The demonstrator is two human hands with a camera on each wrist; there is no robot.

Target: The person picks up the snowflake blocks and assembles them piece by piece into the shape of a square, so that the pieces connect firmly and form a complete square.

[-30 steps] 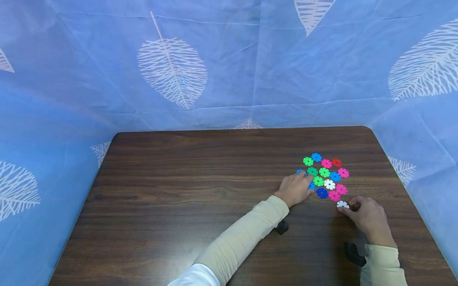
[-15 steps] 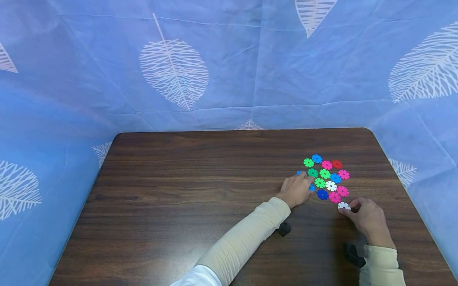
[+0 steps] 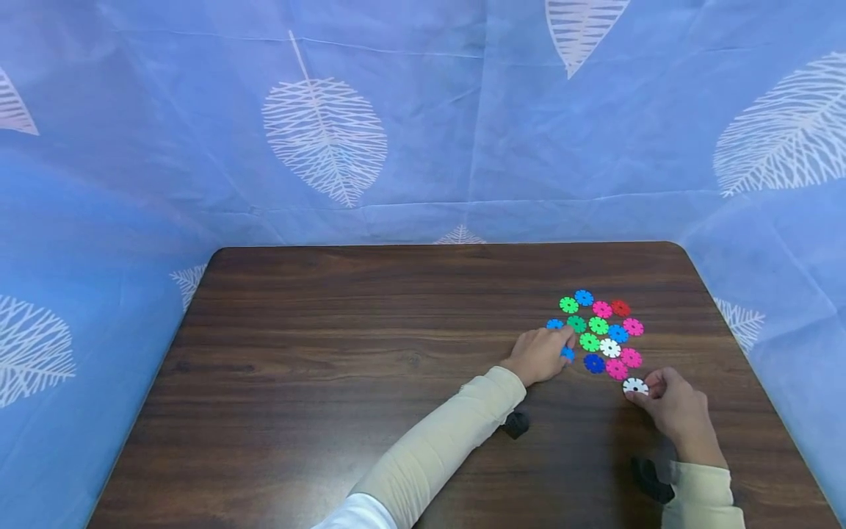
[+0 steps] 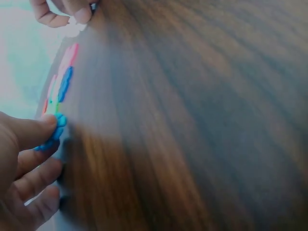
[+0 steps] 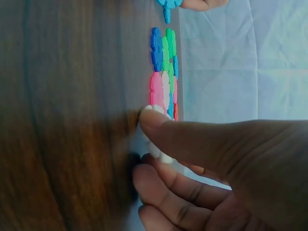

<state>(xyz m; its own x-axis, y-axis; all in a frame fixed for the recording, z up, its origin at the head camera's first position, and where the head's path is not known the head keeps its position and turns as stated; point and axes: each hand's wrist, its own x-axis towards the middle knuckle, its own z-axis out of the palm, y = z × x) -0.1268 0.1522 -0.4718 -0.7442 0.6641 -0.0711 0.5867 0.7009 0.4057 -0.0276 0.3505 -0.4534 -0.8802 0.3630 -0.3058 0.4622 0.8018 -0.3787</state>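
My left hand (image 3: 538,355) pinches a light blue notched plastic disc (image 4: 58,126) between thumb and fingers, at the left side of a cluster of similar discs. In the left wrist view this disc is partly covered by the thumb. My right hand (image 3: 682,408) pinches a white notched disc (image 3: 635,385) at the near right of the cluster, its face tilted toward the head camera. In the right wrist view the thumb hides much of it. Close to it lies a pink disc (image 3: 617,369), with a dark blue disc (image 3: 594,363) left of that.
The cluster also has a green disc (image 3: 569,305), a red disc (image 3: 620,308) and a second white disc (image 3: 610,347), among several others lying flat. All are on a dark wooden table (image 3: 317,382), with a blue leaf-patterned cloth (image 3: 423,132) behind and at both sides.
My left hand has shifted slightly left, showing more of the light blue disc and widening the gap beside the dark blue one. The white disc in my right hand has tilted up a little.
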